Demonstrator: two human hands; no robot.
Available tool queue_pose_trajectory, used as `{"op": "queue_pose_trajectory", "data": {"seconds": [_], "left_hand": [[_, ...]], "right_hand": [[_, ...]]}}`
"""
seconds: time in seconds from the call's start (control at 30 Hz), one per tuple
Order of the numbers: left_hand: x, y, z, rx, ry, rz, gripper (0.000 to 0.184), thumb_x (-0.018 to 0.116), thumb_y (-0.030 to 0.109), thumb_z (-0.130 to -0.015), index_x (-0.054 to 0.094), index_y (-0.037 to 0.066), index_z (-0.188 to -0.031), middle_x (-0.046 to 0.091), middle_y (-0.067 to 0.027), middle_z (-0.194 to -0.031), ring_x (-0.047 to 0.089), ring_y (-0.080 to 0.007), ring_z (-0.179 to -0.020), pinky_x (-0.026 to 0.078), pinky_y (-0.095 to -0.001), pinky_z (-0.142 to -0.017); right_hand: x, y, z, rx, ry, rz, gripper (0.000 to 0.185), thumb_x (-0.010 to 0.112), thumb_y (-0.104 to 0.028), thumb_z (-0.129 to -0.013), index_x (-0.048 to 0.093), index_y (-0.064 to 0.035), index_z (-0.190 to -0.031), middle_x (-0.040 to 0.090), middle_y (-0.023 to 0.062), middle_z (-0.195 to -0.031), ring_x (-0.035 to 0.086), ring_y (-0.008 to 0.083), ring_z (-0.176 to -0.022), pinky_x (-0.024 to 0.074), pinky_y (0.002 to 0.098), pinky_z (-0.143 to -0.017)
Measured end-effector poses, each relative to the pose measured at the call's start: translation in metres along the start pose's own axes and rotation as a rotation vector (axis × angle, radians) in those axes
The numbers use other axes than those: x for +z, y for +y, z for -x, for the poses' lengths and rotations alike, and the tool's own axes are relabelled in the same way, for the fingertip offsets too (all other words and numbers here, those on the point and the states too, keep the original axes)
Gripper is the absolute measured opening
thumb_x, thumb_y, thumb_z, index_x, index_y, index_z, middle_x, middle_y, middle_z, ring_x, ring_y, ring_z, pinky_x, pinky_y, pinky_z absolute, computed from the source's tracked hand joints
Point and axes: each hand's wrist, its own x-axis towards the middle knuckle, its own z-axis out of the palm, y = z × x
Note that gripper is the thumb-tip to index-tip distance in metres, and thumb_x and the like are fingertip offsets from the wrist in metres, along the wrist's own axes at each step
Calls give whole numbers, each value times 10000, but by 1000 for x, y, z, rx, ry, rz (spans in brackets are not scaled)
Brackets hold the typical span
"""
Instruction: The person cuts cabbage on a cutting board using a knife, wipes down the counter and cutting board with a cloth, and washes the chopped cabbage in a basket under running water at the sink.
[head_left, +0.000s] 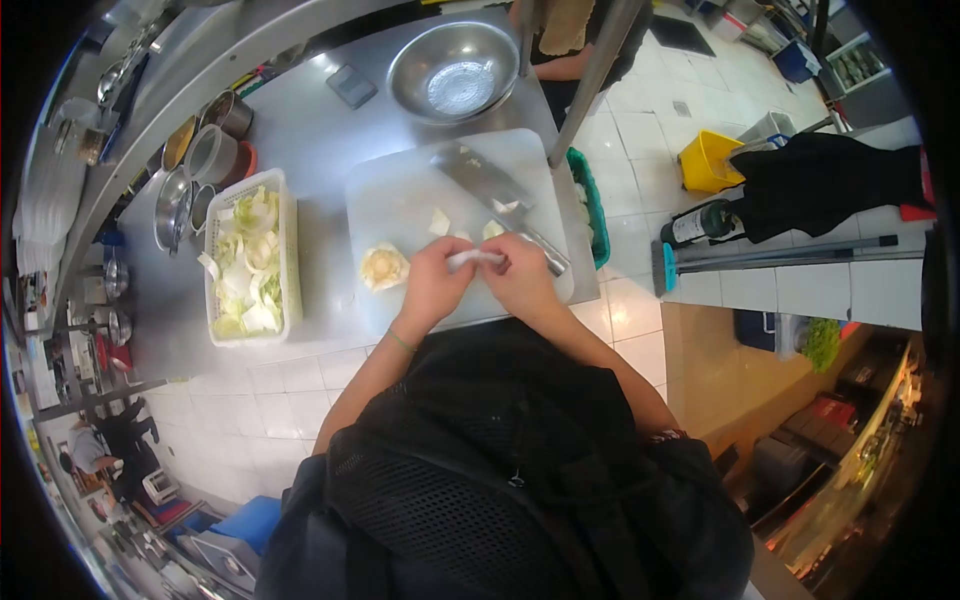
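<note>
Both my hands meet over the front of a white cutting board (385, 190), pinching a pale cabbage leaf piece (476, 259) between them. My left hand (436, 282) closes on its left end, and my right hand (523, 282) on its right end. Left of my hands sits a cut cabbage base (384, 268), pale and yellowish. A cleaver (487, 186) lies flat across the right part of the board, its handle toward my right hand. Small white cabbage scraps (440, 221) lie just beyond my fingers, and one rests on the cleaver.
A white plastic basket (293, 240) of cut cabbage stands left of the board. Behind it are metal pots (228, 115). A large steel bowl (405, 75) and a phone (351, 86) sit at the back. A green crate (592, 200) is beside the table; another person's arm (562, 68) shows beyond.
</note>
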Motion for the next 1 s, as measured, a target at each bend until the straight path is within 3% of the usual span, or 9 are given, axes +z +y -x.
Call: {"op": "queue_pose_trajectory", "data": {"seconds": [0.13,0.2,0.3,0.37,0.43,0.57,0.7,0.77,1.0], "left_hand": [[-20,-15,-5,306,351,-199,211,725,134,-842,698,23,-1019,710,-117,-901,649,-207,-774,519,-353,-748],[-73,-12,0,59,543,-209,228,723,150,-851,702,30,-1043,710,-108,-903,608,-185,-725,506,-343,-704],[-168,-51,14,252,969,-222,363,718,182,-882,675,-3,-1191,699,-87,-886,560,-126,-689,485,-286,-671],[-222,-72,31,-173,989,-261,391,700,177,-895,660,-14,-1234,704,-165,-995,660,-209,-848,527,-346,-784],[-250,-122,40,-118,973,-540,409,697,170,-896,646,-11,-1259,686,-198,-1065,659,-274,-936,520,-388,-849],[-214,-101,35,87,950,-842,437,698,131,-875,620,-3,-1283,610,-261,-1249,587,-414,-1135,460,-492,-988],[-101,-37,18,343,713,-682,375,708,81,-826,629,-8,-1181,612,-212,-1206,570,-400,-1139,454,-462,-997],[-51,-23,6,220,298,-189,408,719,91,-808,642,28,-1203,623,-183,-1145,591,-378,-1084,498,-440,-912],[34,1,-19,374,-6,-438,530,735,144,-786,584,44,-1284,579,-167,-1224,568,-388,-1135,497,-461,-964]], "right_hand": [[-12,2,-10,-36,182,251,211,708,-44,-824,679,-35,-1032,693,91,-902,665,215,-772,536,341,-683],[-47,-7,-24,67,409,246,227,706,-44,-825,666,-28,-1048,690,104,-911,664,208,-806,543,351,-696],[-107,30,-42,-31,524,197,270,692,-38,-837,655,-10,-1102,683,119,-960,661,228,-813,541,340,-718],[-130,49,-44,31,515,140,283,685,-30,-837,655,-4,-1117,683,128,-969,664,243,-812,540,343,-724],[-139,60,-45,-17,397,569,298,667,-21,-841,660,-5,-1139,684,147,-983,672,273,-821,538,366,-749],[-98,41,-32,73,187,450,310,681,-53,-835,667,-18,-1142,660,168,-1002,668,303,-846,531,403,-775],[-35,13,-20,70,-80,549,333,721,-104,-813,663,-34,-1133,621,166,-1058,640,329,-907,524,425,-777],[-18,16,-16,-123,-30,805,385,721,-94,-790,637,-51,-1163,592,158,-1121,605,354,-997,520,443,-789],[-39,37,-11,-45,13,933,475,690,-29,-729,608,-59,-1196,579,172,-1119,578,395,-1010,517,474,-809]]}}
